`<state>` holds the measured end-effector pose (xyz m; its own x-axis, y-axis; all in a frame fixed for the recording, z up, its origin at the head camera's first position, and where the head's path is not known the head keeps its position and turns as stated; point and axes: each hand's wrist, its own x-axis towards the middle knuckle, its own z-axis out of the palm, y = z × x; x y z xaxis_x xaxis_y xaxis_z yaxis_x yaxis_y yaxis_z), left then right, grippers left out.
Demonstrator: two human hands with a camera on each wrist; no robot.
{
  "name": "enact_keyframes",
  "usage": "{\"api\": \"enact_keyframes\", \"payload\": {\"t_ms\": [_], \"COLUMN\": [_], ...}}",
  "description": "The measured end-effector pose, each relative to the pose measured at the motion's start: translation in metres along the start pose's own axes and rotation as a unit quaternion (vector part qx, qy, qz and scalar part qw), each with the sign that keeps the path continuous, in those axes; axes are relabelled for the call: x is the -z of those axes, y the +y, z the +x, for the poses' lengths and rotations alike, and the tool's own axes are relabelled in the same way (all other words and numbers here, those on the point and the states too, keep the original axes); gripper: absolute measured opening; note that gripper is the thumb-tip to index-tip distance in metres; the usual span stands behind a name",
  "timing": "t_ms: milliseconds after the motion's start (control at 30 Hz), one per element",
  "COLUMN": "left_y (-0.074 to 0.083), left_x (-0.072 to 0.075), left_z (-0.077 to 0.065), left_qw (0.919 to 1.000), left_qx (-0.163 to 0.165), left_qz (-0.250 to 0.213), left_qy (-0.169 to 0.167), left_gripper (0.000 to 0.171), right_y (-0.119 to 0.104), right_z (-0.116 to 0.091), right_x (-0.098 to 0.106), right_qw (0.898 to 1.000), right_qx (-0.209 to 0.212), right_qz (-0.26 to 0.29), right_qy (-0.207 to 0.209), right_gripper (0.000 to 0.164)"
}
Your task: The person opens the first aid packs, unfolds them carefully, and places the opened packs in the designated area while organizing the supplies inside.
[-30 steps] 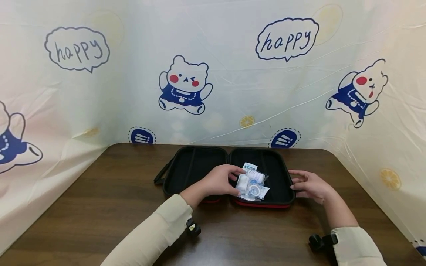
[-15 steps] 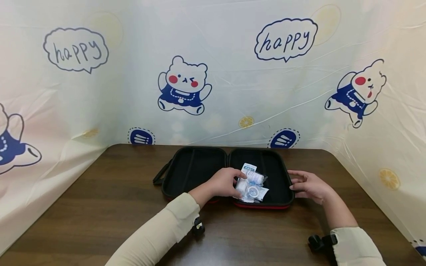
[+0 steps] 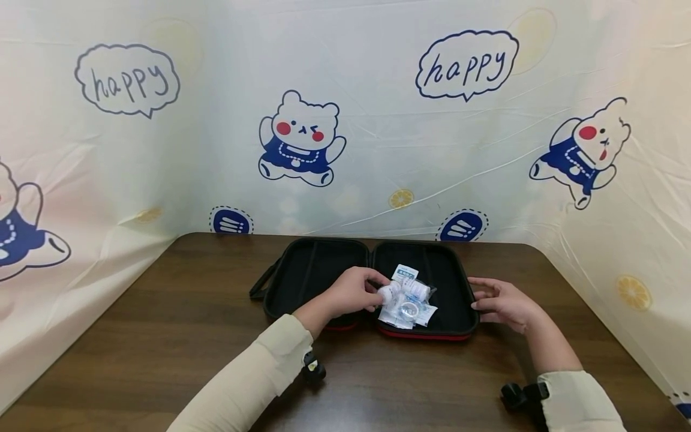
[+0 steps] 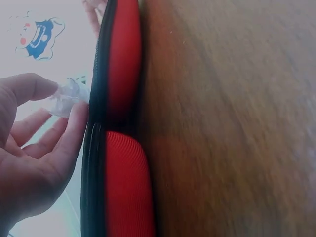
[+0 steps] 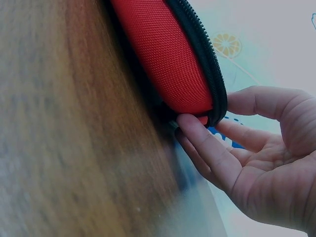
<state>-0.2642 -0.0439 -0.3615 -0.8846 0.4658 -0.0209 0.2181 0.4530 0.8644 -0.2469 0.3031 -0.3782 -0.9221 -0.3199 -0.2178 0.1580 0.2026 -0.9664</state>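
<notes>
A red zip case (image 3: 432,337) with a black lining lies unfolded on the table. In its right half rests a small heap of white and clear packets (image 3: 412,307), with a wrapped white roll (image 3: 417,289) and a white ring of tape (image 3: 409,309) among them. My left hand (image 3: 353,294) pinches a white bandage roll (image 3: 387,293) in clear wrap at the heap's left side; the left wrist view shows the clear wrap (image 4: 69,96) between thumb and fingers. At the case's right edge my right hand (image 3: 504,305) grips the rim, thumb on the zip side, fingers against the red outside (image 5: 168,54).
The brown wooden table (image 3: 162,336) extends around the case. A black strap (image 3: 263,281) sticks out at the case's left. Behind the table hangs a pale printed cloth (image 3: 372,144), which also runs along both sides.
My left hand first moves slightly right over the packets, then draws back left with the bandage roll between its fingers, lifting it from the heap. The right hand stays at the rim.
</notes>
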Motion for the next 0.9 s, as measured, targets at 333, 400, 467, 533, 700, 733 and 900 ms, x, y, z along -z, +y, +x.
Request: {"api": "enact_keyframes", "payload": {"t_ms": [333,400,467,533,700,733,900], "left_y": [-0.010,-0.013,-0.014,-0.016,-0.021,-0.021,-0.026], "left_x": [0.020,0.025,0.029,0.033,0.045,0.047,0.057], "left_z": [-0.011,-0.015,-0.018,-0.022,-0.031,-0.032,-0.039], "left_qw": [0.9924,0.9907,0.9893,0.9873,0.9824,0.9818,0.9816], "left_qx": [-0.009,-0.008,-0.010,-0.013,-0.013,-0.010,-0.006], "left_qz": [-0.122,-0.135,-0.144,-0.156,-0.182,-0.184,-0.178], "left_qy": [0.012,0.017,0.022,0.027,0.041,0.046,0.068], "left_gripper": [0.025,0.028,0.030,0.030,0.025,0.024,0.023], "right_y": [0.001,0.001,0.001,0.001,0.001,0.001,0.001], "right_z": [0.001,0.001,0.000,0.000,-0.001,0.000,0.000], "right_x": [0.000,0.000,0.000,0.000,0.000,0.000,0.000], "right_qw": [1.000,1.000,1.000,1.000,1.000,1.000,1.000], "right_qx": [-0.003,-0.002,-0.001,0.001,0.002,0.001,0.002], "right_qz": [-0.007,-0.008,-0.008,-0.008,-0.008,-0.008,-0.008], "right_qy": [0.005,0.005,0.005,0.005,0.003,0.003,0.001], "right_gripper": [0.074,0.074,0.074,0.074,0.074,0.074,0.074]}}
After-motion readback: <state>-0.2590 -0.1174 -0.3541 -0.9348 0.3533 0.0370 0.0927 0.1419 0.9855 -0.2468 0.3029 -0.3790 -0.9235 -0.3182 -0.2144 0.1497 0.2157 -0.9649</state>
